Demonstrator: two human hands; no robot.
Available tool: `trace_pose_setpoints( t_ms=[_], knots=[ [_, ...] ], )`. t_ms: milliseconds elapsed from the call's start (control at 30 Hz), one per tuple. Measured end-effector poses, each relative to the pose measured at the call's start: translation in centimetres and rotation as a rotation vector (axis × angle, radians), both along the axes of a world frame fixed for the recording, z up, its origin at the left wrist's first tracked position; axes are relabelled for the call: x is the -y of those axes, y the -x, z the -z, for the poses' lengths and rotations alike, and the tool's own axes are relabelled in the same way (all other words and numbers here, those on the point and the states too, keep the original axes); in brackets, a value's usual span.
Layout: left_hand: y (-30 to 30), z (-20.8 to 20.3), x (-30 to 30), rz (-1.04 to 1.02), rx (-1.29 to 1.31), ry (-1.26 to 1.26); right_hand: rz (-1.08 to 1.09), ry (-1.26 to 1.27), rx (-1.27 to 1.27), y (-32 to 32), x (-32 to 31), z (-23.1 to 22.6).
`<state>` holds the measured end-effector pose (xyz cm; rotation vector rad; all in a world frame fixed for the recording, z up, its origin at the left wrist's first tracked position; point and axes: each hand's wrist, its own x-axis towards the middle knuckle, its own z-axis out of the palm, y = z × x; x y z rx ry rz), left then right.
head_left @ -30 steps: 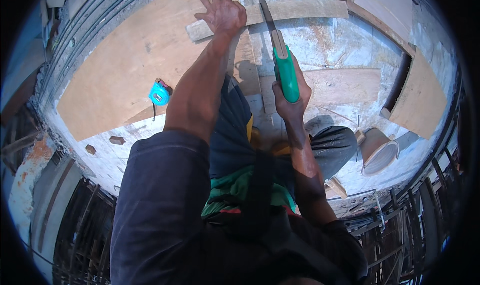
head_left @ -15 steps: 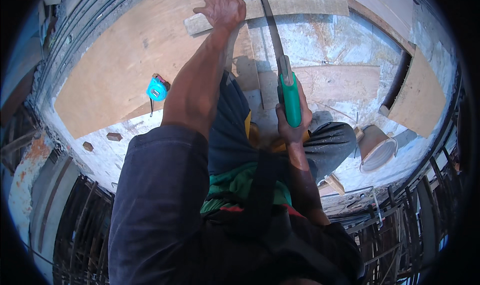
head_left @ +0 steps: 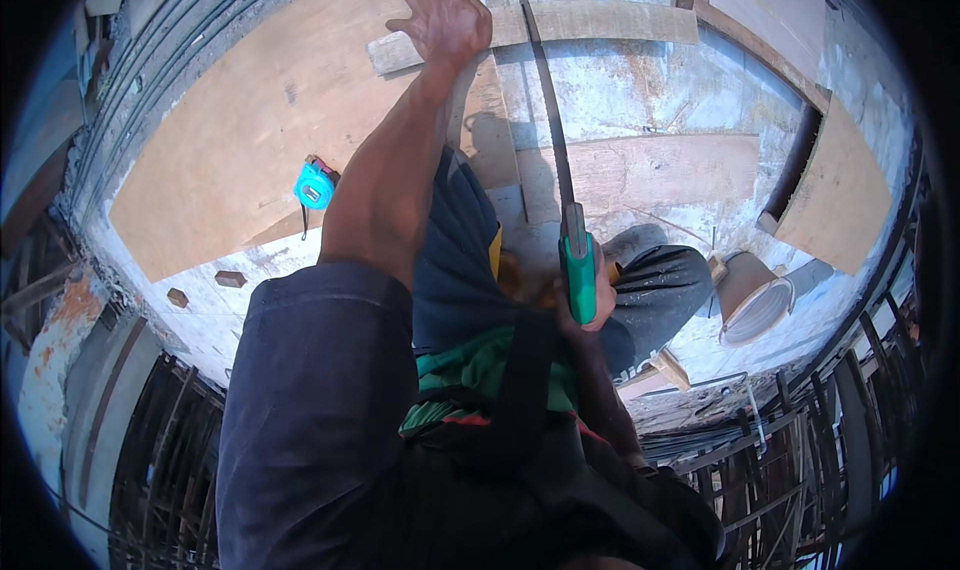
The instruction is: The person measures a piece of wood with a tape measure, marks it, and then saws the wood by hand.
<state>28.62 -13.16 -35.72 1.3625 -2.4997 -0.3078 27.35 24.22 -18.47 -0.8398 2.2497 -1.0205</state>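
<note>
With fingers spread, my left hand (head_left: 446,22) presses flat on a narrow wooden board (head_left: 615,22) at the top of the view. My right hand (head_left: 597,295) is wrapped round the green handle of a handsaw (head_left: 553,120), low and close to my body. The long dark blade points away from me and crosses the board to the right of my left hand. Under the board's left end lies a large plywood sheet (head_left: 230,120).
A turquoise tape measure (head_left: 314,185) sits on the plywood. Two small wood blocks (head_left: 230,279) lie nearer on the left. To the right are a flat plank (head_left: 660,175), a tipped bucket (head_left: 757,300) and a wooden frame (head_left: 770,45). Bars (head_left: 160,450) show beyond the slab's near edge.
My right hand has drawn the saw back toward my body, so its handle is lower in view. My left hand stays in place on the board.
</note>
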Motion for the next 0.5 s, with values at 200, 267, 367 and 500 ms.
trace_pose_setpoints(
  t_ms=[200,267,367,500],
  knots=[
    [2.6,-3.8,-0.9,-0.039,0.158,-0.207,0.018,0.216,0.132,4.8,9.4,3.6],
    [2.8,-3.3,-0.8,-0.045,0.158,-0.208,0.021,0.235,0.078,5.0,12.0,4.5],
    [1.3,-2.7,-0.7,-0.064,0.162,-0.204,0.085,0.166,0.174,1.9,7.8,3.2],
    [1.3,-3.4,-0.6,-0.060,0.197,-0.195,-0.160,-0.226,-0.038,-0.4,-2.1,-0.8]
  ],
)
